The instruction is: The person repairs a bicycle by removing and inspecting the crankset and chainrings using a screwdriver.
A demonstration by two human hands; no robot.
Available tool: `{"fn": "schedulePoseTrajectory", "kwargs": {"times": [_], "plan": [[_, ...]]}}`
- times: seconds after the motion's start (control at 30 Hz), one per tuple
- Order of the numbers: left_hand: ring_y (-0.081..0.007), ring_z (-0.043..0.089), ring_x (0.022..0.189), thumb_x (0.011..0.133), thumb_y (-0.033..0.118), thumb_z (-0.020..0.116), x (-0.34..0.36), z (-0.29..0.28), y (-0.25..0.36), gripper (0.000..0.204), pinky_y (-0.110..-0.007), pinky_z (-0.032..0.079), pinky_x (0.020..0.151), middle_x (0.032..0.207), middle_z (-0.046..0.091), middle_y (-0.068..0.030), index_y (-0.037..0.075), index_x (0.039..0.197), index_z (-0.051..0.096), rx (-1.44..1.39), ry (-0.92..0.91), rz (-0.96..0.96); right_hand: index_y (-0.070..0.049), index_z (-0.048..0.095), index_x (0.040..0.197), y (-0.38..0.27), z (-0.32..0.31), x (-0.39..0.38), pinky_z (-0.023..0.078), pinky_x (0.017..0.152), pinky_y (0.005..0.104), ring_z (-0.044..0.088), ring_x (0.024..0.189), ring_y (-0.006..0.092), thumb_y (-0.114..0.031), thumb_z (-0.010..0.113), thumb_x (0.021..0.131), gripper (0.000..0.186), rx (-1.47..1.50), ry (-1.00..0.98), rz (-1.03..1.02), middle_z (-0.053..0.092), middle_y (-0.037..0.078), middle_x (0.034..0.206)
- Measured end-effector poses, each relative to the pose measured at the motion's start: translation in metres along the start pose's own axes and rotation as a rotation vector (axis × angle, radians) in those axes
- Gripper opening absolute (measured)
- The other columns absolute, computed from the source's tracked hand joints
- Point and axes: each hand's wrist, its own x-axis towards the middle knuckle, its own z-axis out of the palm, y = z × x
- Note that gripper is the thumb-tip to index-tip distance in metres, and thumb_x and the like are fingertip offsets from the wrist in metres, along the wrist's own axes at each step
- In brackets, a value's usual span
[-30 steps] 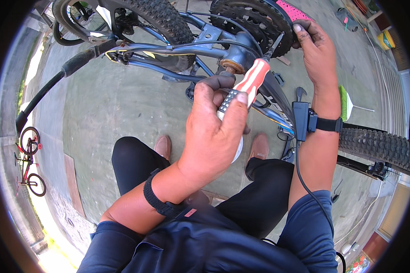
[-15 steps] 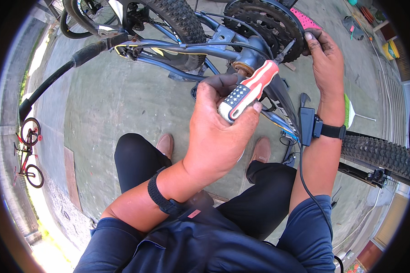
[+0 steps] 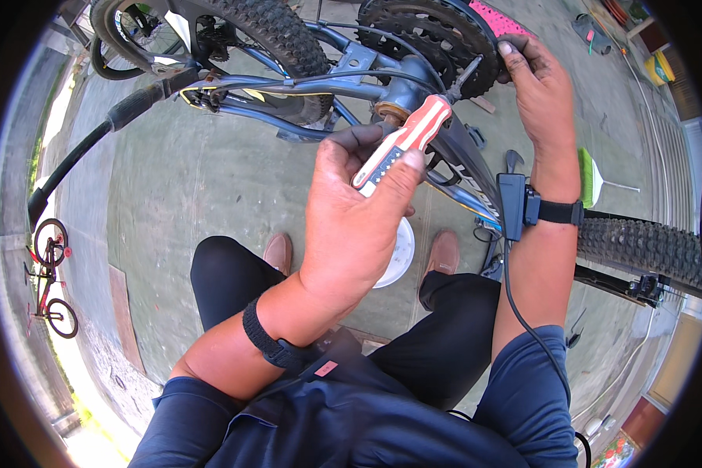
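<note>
My left hand [image 3: 351, 199] is closed around a tool handle [image 3: 402, 148] patterned in red and white stripes with a dark blue starred patch. Its working end is hidden by my fingers, close under the bottom bracket shell [image 3: 405, 87] of a blue bicycle frame. A brownish ring [image 3: 392, 111] shows at the shell's near end, with a piece of metal sticking out of it. On the far side of the shell sits a large dark chainring [image 3: 487, 72]. My right hand [image 3: 542, 90] pinches that chainring's right edge between thumb and fingers.
A knobbly rear tyre [image 3: 285, 47] is at upper left, another tyre [image 3: 639, 249] at right. A black-gripped bar [image 3: 132, 109] reaches out left. Between my feet stands a white bowl [image 3: 400, 257]. A green-and-white broom [image 3: 590, 178] lies beyond my right wrist.
The striped handle has turned in my left hand, its starred patch now facing a different way. A white bowl has come into sight below that hand. The bicycle sits slightly further left in view.
</note>
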Motion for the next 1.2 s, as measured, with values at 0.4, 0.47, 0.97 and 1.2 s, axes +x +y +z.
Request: {"fn": "schedulePoseTrajectory", "kwargs": {"times": [0.4,0.47,0.97,1.2], "plan": [[-0.0134,0.059,0.088,0.094,0.012,0.058,-0.008,-0.002,-0.006,0.036,-0.027,0.051,0.069,0.109,0.055,-0.0139,-0.005,0.121,0.043,0.154,-0.046,0.087,0.000,0.065,0.100,0.003,0.000,0.001,0.048,0.069,0.0235,0.056,0.074,0.0066,-0.009,0.058,0.093,0.013,-0.016,0.007,-0.003,0.063,-0.001,0.083],[-0.0148,0.060,0.087,0.094,0.015,0.059,-0.008,0.004,0.008,0.037,-0.028,0.050,0.065,0.108,0.056,-0.0131,-0.004,0.122,0.044,-0.182,-0.064,-0.280,0.000,0.065,0.100,0.003,-0.001,0.001,0.048,0.069,0.0235,0.057,0.075,0.0067,-0.009,0.058,0.093,0.013,-0.027,0.011,-0.002,0.063,-0.001,0.083],[-0.0119,0.060,0.086,0.094,0.016,0.059,-0.003,0.006,0.006,0.031,-0.024,0.050,0.065,0.101,0.059,-0.0099,-0.004,0.116,0.049,-0.132,-0.134,-0.289,0.002,0.065,0.100,0.003,-0.003,0.001,0.048,0.070,0.0233,0.057,0.076,0.0070,-0.010,0.059,0.093,0.015,-0.046,0.000,0.012,0.064,0.000,0.083],[-0.0147,0.063,0.086,0.097,0.015,0.052,0.000,0.005,-0.007,0.033,-0.025,0.049,0.059,0.102,0.062,-0.0125,-0.003,0.124,0.047,0.035,-0.191,-0.174,0.002,0.065,0.099,0.002,-0.001,0.001,0.047,0.069,0.0229,0.056,0.075,0.0066,-0.010,0.058,0.093,0.015,-0.024,0.002,0.004,0.063,0.000,0.082]]}}
